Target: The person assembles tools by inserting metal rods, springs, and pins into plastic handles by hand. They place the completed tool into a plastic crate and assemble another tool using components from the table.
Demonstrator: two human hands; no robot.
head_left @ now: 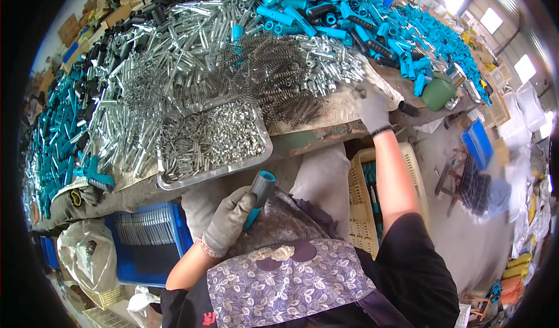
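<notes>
My left hand [230,220], in a grey glove, is closed around a tubular plastic handle [265,187] held above my lap. The handle has a grey sleeve and a teal rim, its open end tilted up; more teal shows below my fingers. My right hand [372,108], gloved too, reaches over the table's edge beside a pile of small shiny metal sleeves [335,63]. Its fingertips blend into the background, so what they do is unclear. Dark coil springs [262,66] lie heaped left of it. A clear tray [265,153] of small metal pins and nuts stands at the front edge.
Teal plastic handles [326,8] pile up at the back, metal tubes [128,124] at the left. A green container [438,92] stands at the right. Below the table are a blue bin [174,223] with metal parts, a white sack [87,258] and a yellow crate [361,223].
</notes>
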